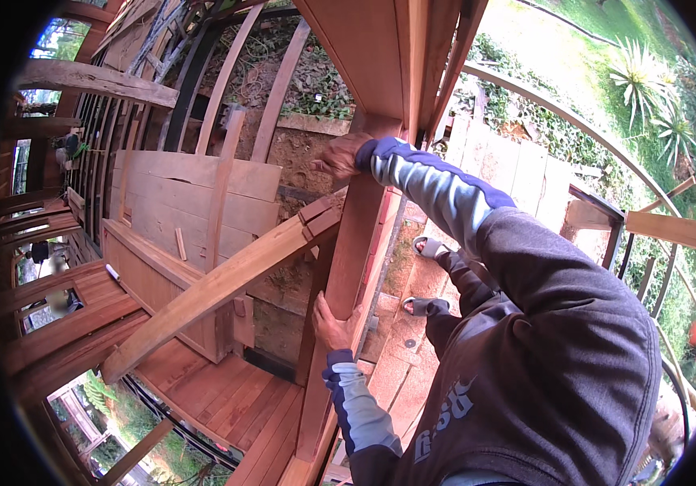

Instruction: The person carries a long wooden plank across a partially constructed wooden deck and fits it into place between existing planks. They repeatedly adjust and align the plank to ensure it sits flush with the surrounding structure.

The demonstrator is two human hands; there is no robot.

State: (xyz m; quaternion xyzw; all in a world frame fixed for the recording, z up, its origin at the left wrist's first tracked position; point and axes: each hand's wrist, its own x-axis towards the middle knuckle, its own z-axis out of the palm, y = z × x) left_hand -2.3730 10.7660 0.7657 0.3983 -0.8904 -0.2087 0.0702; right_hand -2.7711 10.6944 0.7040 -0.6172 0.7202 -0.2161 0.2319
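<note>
A long reddish-brown wooden beam (358,235) runs down the middle of the view, just ahead of my body. My left hand (333,324) clasps its lower stretch, thumb on one edge and fingers at the other. Farther up, my right hand (341,155) is over the beam's far part with its fingers curled together; whatever they pinch is too small or hidden. A lighter diagonal timber (226,283) meets the beam's side between my hands, with a cut notch near its end. Above my right hand rises a wide brown wooden panel (360,57).
Wooden decking (202,389) and a panelled wooden box-like piece (149,267) lie beyond the beam. Pale boards (194,194) rest over soil, with upright slats around. Sandals (425,306) on my feet stand on dusty paving. A curved rail (575,121) borders the garden at right.
</note>
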